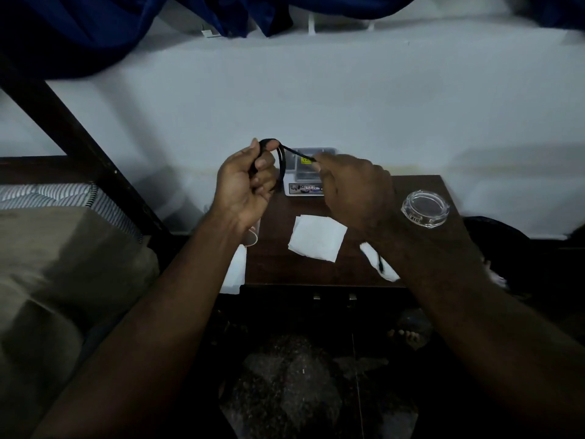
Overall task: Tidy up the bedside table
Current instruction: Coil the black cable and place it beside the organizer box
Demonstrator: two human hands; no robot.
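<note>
Arms: two, both bare from the bottom edge of the view up to the wrists; no sleeves in view.
Left hand (245, 182): bare; no ring, no glove, no watch or band at the wrist.
Right hand (354, 188): bare; no ring or glove that shows; wrist unadorned.
Nails: short, plain, seen on the left fingers (259, 163).
Feet: toes (406, 334) bare, dim, low in the view.

**Dim, blue-tinted view with edge warping**

The scene is underlit and cool in tone. The pale wall (348, 99) is the brightest area, while the floor (300, 391) sinks into grainy darkness. The white napkin (317, 237) stands out brightly. Straight lines bow toward the frame's edges, and the bed (47, 248) at left looks soft and smeared.
</note>
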